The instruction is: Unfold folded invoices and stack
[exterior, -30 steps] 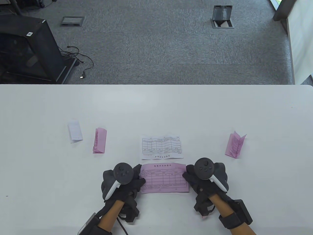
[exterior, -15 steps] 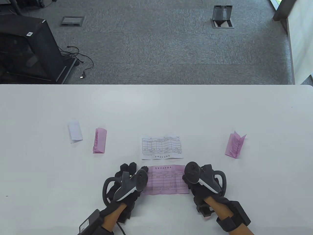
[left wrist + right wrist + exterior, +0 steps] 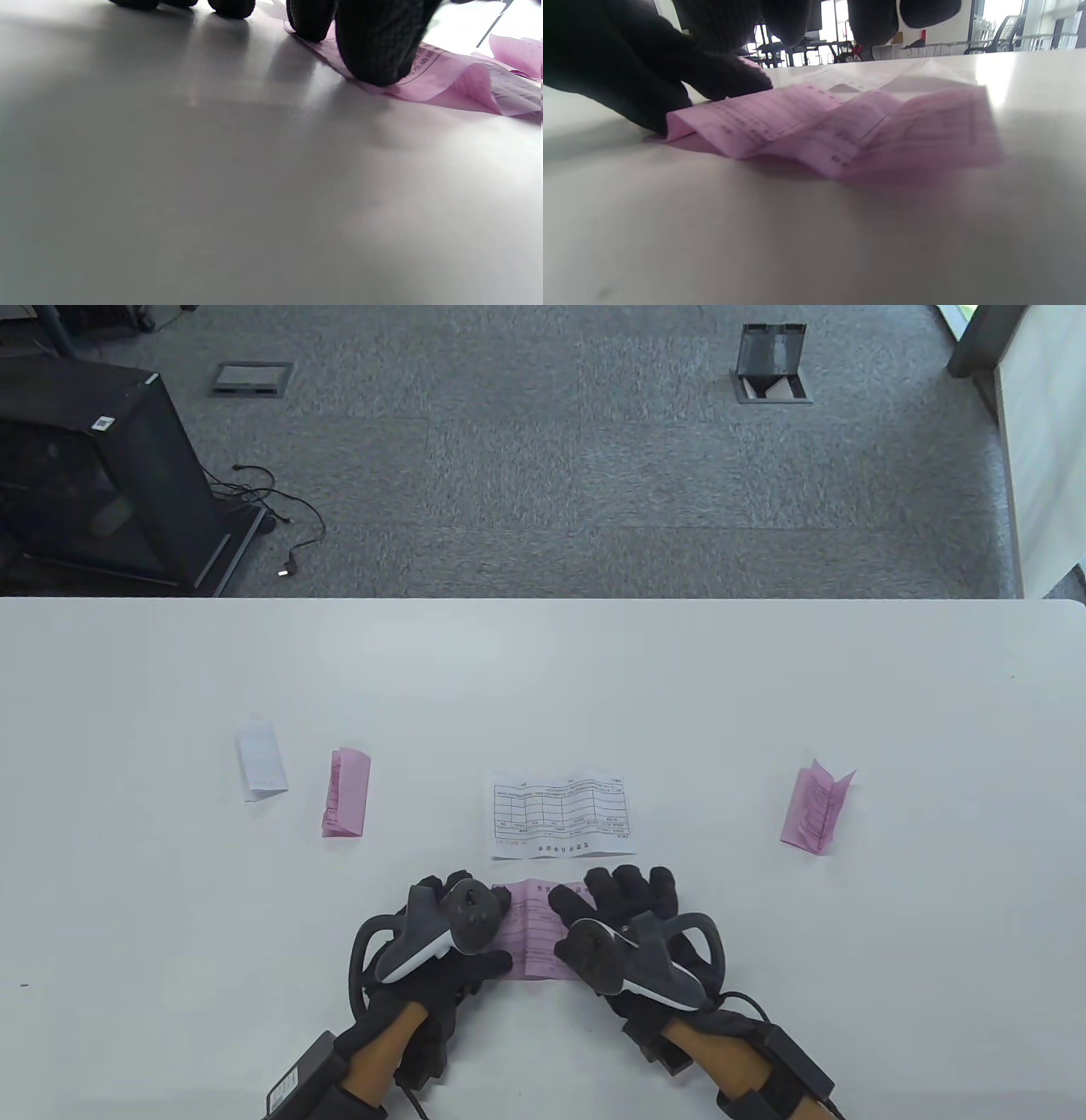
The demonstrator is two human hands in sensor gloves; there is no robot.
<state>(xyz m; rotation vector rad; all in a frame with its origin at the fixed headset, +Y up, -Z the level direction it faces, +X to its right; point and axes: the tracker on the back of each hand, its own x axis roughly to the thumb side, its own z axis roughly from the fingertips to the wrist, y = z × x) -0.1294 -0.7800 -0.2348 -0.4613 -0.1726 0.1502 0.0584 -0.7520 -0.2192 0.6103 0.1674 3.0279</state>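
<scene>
An unfolded pink invoice (image 3: pixel 533 937) lies creased near the table's front edge, mostly covered by both hands. My left hand (image 3: pixel 475 912) presses its left edge with straight fingertips (image 3: pixel 373 46), and the paper (image 3: pixel 458 80) bulges up beside them. My right hand (image 3: pixel 611 899) lies spread over the sheet's middle and right part. In the right wrist view its fingers (image 3: pixel 789 21) hang just above the wavy pink sheet (image 3: pixel 840 127). An unfolded white invoice (image 3: pixel 564 817) lies flat just beyond. Folded invoices: a white one (image 3: pixel 260 759), a pink one (image 3: pixel 346 792), and a pink one (image 3: pixel 816 808) at the right.
The white table (image 3: pixel 543 678) stretches wide to its far edge at mid-frame. Beyond it lie grey carpet, a black cabinet (image 3: pixel 93 475) and floor boxes.
My right hand has slid left from the pink invoice's right edge to over its middle, fingers spread. My left hand has stayed at the left edge, turning slightly.
</scene>
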